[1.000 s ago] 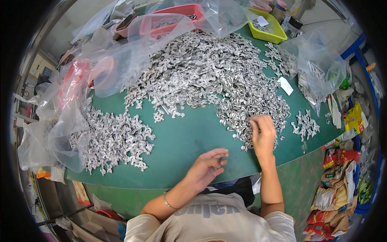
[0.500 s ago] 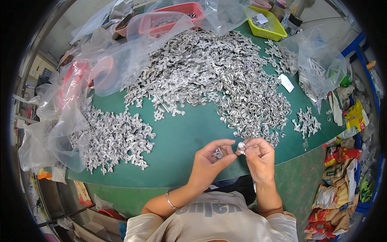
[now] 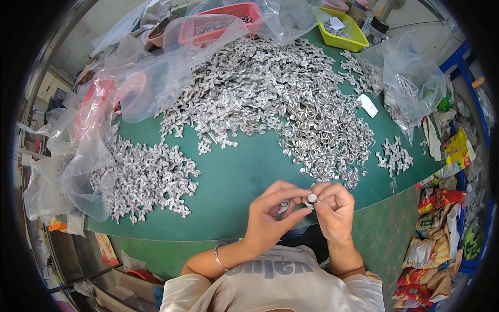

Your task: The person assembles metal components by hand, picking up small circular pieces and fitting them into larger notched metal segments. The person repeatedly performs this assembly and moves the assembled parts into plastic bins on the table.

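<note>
Both hands meet over the near edge of the round green worktop [image 3: 244, 182], just this side of the big heap of small silver stamped metal pieces [image 3: 270, 93]

Left hand [image 3: 267, 218]: fingers curled, grip closed on a small silver metal piece [image 3: 284, 206] between thumb and fingertips; a thin silver bangle [image 3: 219, 258] sits on that wrist

Right hand [image 3: 335, 210]: thumb and forefinger pinched on a small round silver metal cap [image 3: 312, 198], held right against the left hand's fingertips. Both parts are in the air just above the worktop edge, not resting on it; whether the two parts touch each other is too small to tell

Relative to the big heap:
- smaller pile of the same silver pieces [image 3: 148, 179] to its left, near the worktop's left rim, partly under a clear plastic bag [image 3: 86, 161]
- small cluster of silver pieces [image 3: 395, 156] to its right, near the right rim
- white paper tag [image 3: 369, 105] on the heap's right side
- red plastic tray [image 3: 228, 15] behind it, wrapped in clear bags
- yellow-green plastic tray [image 3: 348, 28] behind it to the right
- another clear plastic bag holding metal parts [image 3: 410, 88] to the right, at the worktop edge

Colourful snack packets [image 3: 436, 244] are piled on the floor to the right, off the worktop
</note>
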`<move>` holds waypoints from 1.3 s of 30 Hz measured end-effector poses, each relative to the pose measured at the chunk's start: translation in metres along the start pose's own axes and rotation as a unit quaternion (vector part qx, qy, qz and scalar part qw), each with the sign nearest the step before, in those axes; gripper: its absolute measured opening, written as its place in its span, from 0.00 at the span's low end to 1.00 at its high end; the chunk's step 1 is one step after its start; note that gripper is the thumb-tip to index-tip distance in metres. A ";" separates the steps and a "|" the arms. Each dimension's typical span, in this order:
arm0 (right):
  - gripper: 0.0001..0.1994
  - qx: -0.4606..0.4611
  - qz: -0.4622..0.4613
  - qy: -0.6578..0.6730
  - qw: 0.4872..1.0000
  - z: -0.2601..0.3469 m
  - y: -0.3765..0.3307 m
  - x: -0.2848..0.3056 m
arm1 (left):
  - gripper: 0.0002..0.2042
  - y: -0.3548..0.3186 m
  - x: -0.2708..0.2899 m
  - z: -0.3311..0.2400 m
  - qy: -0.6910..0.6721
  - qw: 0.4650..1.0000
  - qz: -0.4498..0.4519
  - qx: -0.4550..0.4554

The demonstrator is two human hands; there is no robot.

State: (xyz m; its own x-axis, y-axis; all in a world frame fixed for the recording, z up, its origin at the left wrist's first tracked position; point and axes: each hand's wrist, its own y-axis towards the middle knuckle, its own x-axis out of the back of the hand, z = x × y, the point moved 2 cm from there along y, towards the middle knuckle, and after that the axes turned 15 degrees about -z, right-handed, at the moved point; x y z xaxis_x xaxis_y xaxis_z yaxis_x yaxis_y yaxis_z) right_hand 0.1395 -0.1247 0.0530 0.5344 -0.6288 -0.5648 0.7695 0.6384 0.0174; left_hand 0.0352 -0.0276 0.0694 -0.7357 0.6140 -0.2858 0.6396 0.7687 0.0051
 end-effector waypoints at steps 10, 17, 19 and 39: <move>0.04 -0.033 0.006 0.033 0.999 -0.004 -0.004 -0.004 | 0.16 -0.001 -0.001 -0.002 -0.018 1.000 0.009 0.005; 0.04 -0.063 0.002 0.038 0.997 -0.007 -0.006 -0.003 | 0.16 -0.001 -0.002 -0.001 0.002 1.000 0.014 0.026; 0.04 -0.063 0.004 0.040 0.997 -0.007 -0.006 -0.002 | 0.16 -0.001 -0.002 -0.002 0.003 0.999 0.016 0.028; 0.08 -0.060 -0.015 -0.047 0.997 0.007 -0.004 -0.001 | 0.05 -0.003 0.003 -0.005 0.055 0.997 0.021 0.040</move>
State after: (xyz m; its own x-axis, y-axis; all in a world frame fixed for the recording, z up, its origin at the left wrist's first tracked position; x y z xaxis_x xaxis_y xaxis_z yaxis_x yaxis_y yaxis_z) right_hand 0.1385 -0.1298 0.0589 0.5460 -0.6841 -0.4836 0.7414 0.6633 -0.1013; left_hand 0.0303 -0.0271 0.0730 -0.7254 0.6645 -0.1794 0.6825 0.7282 -0.0627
